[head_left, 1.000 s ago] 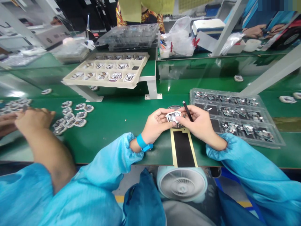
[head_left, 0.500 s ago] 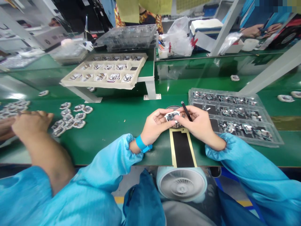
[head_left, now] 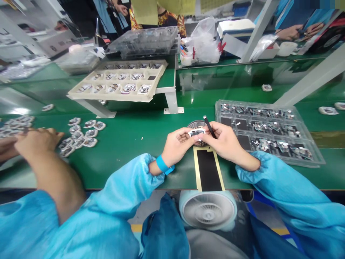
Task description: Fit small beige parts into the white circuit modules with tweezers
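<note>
While both hands [head_left: 178,144] pinch it, small round white part [head_left: 196,133], right grip [head_left: 225,142] also around slim black stylus [head_left: 209,127].

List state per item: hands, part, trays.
left hand: shut on small part
right hand: gripping small part, black tool tucked in fingers
small part: held above table between both hands
black tool: tilted, tip up
clear tray: flat on table, mostly filled
beige tray: on stand, one pocket empty
</note>
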### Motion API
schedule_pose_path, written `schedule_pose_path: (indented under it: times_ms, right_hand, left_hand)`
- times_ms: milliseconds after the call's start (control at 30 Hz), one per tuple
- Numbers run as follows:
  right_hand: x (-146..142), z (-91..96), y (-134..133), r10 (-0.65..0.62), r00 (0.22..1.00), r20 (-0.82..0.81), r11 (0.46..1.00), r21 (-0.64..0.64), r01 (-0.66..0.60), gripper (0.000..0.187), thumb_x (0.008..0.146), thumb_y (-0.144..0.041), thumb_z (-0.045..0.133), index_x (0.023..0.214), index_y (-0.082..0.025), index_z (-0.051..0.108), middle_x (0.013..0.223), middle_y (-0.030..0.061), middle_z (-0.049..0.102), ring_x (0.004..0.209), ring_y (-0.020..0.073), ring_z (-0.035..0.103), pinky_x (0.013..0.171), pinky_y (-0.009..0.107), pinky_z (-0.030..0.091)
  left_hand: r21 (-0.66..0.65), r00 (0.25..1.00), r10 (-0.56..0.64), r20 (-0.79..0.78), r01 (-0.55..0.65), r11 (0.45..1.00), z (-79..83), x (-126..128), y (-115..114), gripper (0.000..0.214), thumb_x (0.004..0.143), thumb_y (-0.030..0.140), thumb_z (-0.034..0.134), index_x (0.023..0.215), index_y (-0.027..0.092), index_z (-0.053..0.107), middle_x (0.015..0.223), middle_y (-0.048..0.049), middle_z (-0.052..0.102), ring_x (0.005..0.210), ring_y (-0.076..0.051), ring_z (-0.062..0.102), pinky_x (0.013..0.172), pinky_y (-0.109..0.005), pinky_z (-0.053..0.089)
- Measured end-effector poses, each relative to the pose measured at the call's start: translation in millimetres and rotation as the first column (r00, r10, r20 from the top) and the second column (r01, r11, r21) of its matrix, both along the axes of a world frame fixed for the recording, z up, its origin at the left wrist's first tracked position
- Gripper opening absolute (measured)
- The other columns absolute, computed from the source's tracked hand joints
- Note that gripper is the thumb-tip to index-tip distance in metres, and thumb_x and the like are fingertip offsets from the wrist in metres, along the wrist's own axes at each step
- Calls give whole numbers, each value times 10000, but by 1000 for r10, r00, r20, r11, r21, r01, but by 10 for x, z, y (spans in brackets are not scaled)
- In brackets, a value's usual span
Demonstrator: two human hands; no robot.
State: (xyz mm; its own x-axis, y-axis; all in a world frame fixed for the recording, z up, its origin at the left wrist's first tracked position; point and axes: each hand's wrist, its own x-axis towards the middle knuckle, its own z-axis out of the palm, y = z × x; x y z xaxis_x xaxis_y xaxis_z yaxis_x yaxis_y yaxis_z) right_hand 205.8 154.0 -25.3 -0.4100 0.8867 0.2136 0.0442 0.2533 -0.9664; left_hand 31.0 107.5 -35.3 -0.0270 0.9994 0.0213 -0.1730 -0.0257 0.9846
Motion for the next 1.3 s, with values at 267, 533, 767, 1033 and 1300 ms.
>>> schedule_pose_path:
  times_ms: [267, 533, 767, 1033, 1300]
  right_hand:
    - [-6, -4, 39, 50, 997, 58, 999, 15, -51, 206, 863, -363, 753, 905, -165, 718, 850, 32, 741, 774, 177, 688, 703, 287, 553]
    - [98, 15, 117, -132, 972, 193, 873, 487, 22, 79, 924, -239, 691, 933, -183, 746, 875, 23, 730, 742, 146, 641, 668, 270, 482]
    - [156, 82, 175, -139, 979, 152, 809, 587, 24, 49, 920, -217, 703, 903, -181, 732, 905, 46, 718, 808, 171, 664, 739, 308, 522]
    - [168, -52, 195, -4, 975, 221, 739, 657, -146, 92, 954, -249, 702, 1016, -193, 738, 924, 52, 668, 834, 163, 653, 721, 291, 540]
    - [159, -72, 160, -15, 928, 373, 788, 575, -218, 158, 1004, -308, 618, 1052, -225, 744, 982, 64, 671, 863, 179, 655, 755, 318, 541]
  left_hand:
    - [-40, 996, 80, -25, -81, 996, -6, 18, -6, 344, 741, 381, 879, 915, 114, 747, 706, -49, 742, 617, -126, 680, 593, -221, 559]
    - [-51, 996, 2, -87, -6, 999, -56, -15, 23, 233, 773, 311, 815, 889, 127, 730, 694, -39, 723, 625, -133, 669, 582, -231, 523]
    - [133, 919, 123, -374, -78, 988, -68, -37, 13, 140, 810, 260, 751, 912, 165, 747, 786, -25, 728, 662, -125, 617, 577, -242, 466]
    - [331, 795, 227, -562, -35, 943, -90, -85, 20, 122, 849, 172, 696, 952, 188, 761, 841, -23, 739, 700, -123, 613, 648, -247, 498]
    - [320, 727, 215, -652, 6, 948, -97, -96, 14, 153, 851, 185, 668, 962, 220, 766, 802, -12, 690, 720, -146, 599, 713, -274, 498]
